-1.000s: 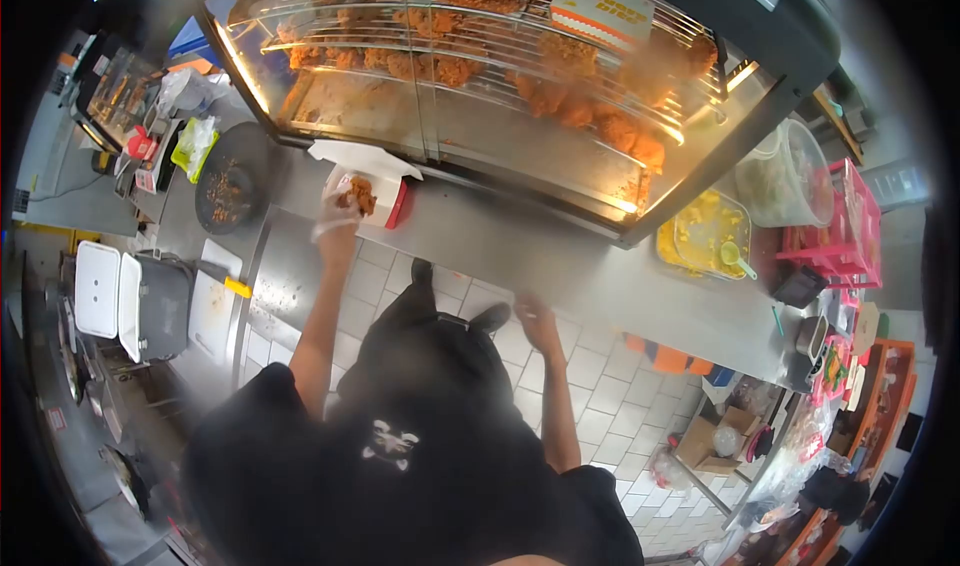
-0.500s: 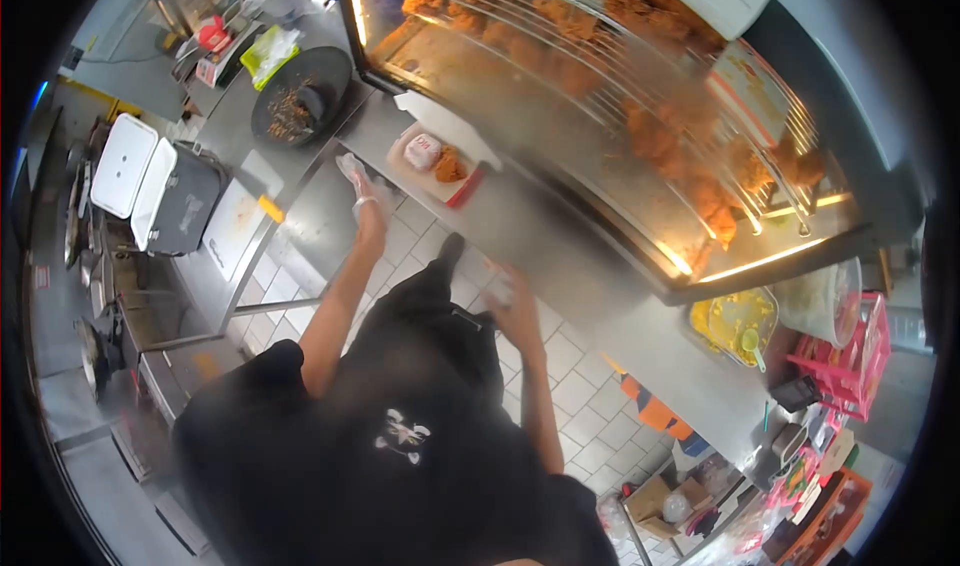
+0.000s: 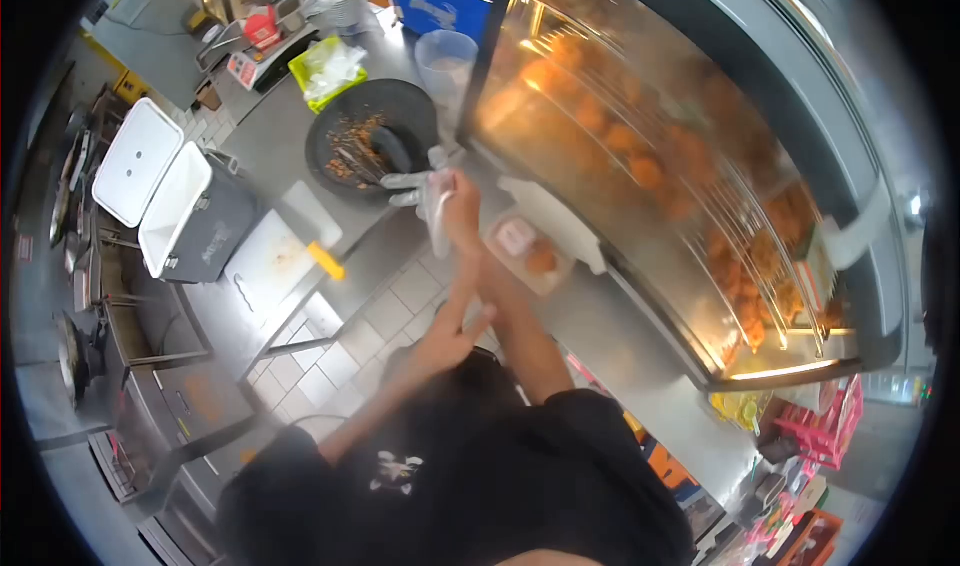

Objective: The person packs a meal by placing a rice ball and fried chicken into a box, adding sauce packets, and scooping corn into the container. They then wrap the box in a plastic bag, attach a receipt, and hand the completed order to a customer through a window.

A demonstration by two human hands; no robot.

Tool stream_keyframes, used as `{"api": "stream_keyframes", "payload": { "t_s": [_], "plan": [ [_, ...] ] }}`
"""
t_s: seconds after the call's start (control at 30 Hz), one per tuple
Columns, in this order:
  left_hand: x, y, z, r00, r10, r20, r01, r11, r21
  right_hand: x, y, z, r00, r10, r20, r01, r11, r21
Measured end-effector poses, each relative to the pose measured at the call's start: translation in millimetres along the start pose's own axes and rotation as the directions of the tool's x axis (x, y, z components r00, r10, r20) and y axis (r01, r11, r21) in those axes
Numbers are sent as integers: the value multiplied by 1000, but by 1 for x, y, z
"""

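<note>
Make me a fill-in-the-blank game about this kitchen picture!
1. The handle lying on the white board is ___.
2. The round pan with crumbs in it is ___.
3. The glass case is full of fried ___.
4. The far hand touches some see-through ___.
Missing words: yellow, black, chicken, plastic.

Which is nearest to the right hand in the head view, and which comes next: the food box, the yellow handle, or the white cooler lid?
1. Food box: just right of and below the right hand, beside the display case.
2. Yellow handle: lower left, at the edge of the cutting board.
3. White cooler lid: far left.
</note>
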State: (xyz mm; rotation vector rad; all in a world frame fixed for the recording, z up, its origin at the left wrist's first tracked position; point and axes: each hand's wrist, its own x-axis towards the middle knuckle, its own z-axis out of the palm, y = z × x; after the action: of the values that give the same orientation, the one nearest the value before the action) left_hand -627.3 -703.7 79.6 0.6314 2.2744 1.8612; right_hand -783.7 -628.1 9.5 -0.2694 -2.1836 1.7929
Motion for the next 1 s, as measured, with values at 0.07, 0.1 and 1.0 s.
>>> {"api": "stream_keyframes", "payload": {
  "t_s": [0.07, 0.1, 1.0],
  "plan": [
    [-5, 12, -34, 973, -99, 207, 95, 995, 31, 61, 35, 40, 999, -21, -38, 25, 995, 99],
    [-1, 4, -51, 971, -94, 221, 89, 996, 30, 93, 62, 63, 996, 52, -66, -38, 979, 201],
    [242, -55, 64, 983, 173, -64, -171, 985, 36, -6, 1, -183, 583, -334, -741, -206, 821, -532]
  ]
}}
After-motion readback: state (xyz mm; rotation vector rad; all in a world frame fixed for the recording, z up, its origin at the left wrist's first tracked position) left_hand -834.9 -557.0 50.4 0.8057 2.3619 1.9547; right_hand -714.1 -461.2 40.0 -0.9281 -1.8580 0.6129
